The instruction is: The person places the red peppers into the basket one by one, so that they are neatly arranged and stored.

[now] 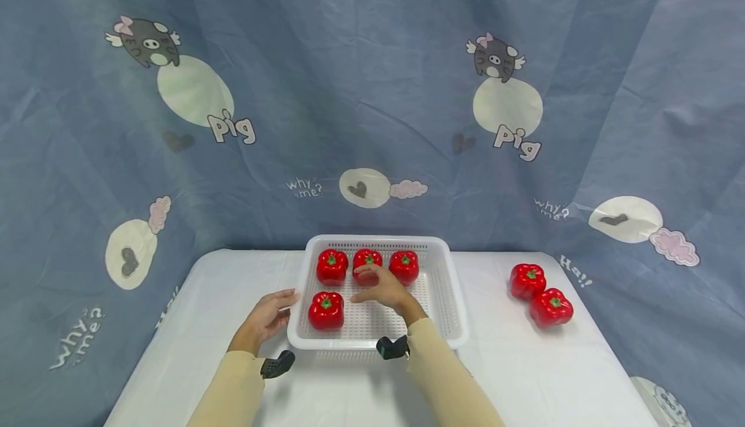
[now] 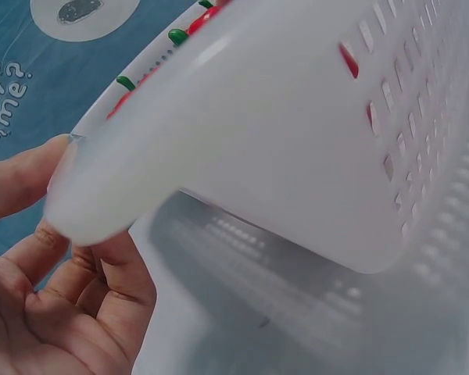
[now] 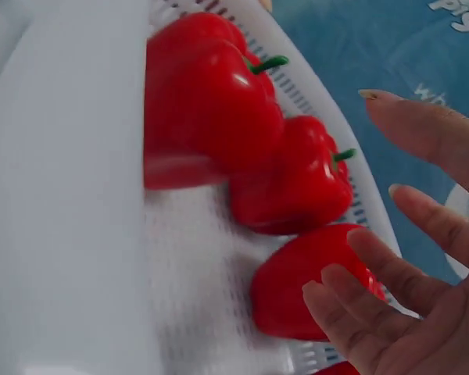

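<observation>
A white perforated plastic basket (image 1: 456, 304) holds several red bell peppers with green stems. Three of them, a left one (image 1: 332, 268), a middle one (image 1: 365, 257) and a right one (image 1: 404, 265), line the far side. Another bell pepper (image 1: 326, 312) sits near the left front. My left hand (image 1: 269, 314) pinches the basket's left rim, thumb above and fingers underneath in the left wrist view. Over the basket, my right hand (image 1: 385, 290) is spread with nothing in it, partly hiding the middle pepper. Its fingers (image 3: 391, 269) overlap a pepper in the right wrist view.
Two more red bell peppers, one (image 1: 528, 280) behind the other (image 1: 550, 308), lie together at the right of the white table (image 1: 495, 362). A blue printed curtain (image 1: 372, 90) hangs behind the table and along its sides.
</observation>
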Tool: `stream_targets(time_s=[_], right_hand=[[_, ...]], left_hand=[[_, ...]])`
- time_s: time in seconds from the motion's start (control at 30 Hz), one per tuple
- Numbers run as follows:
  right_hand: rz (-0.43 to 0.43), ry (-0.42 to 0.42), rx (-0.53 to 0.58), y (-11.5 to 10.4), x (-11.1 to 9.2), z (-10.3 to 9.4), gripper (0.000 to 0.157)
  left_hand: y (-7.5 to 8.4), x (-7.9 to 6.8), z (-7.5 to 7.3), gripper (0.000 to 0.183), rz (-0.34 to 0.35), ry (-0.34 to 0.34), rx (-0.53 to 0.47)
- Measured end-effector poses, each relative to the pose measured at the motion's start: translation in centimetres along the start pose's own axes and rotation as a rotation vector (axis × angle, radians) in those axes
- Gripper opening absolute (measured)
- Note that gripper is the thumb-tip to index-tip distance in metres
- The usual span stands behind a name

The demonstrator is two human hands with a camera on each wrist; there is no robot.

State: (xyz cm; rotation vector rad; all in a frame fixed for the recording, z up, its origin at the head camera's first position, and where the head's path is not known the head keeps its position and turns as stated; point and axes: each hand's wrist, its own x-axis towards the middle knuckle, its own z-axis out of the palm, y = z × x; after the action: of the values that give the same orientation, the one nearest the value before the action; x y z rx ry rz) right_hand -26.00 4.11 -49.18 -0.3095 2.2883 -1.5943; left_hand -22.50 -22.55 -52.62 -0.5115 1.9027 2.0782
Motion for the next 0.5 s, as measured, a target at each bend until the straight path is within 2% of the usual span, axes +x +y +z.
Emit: stream_targets(time_s=[0.2, 0.37, 0.5], right_hand=[[-0.041, 0.001, 0.040, 0.0, -0.8, -1.8, 0.060], [-0.111, 0.043, 0.049, -0.1, -1.5, -3.4, 0.058], [-0.130, 0.075, 0.052, -0.1, -2.1, -4.5, 0.061]], left_hand=[[0.1, -0.1, 0.0, 0.050, -0.004, 0.003, 0.005], [0.2, -0.1, 0.0, 0.051, -0.010, 0.003, 0.013], [0.2, 0.0, 0.0, 0.052, -0.015, 0.003, 0.004]])
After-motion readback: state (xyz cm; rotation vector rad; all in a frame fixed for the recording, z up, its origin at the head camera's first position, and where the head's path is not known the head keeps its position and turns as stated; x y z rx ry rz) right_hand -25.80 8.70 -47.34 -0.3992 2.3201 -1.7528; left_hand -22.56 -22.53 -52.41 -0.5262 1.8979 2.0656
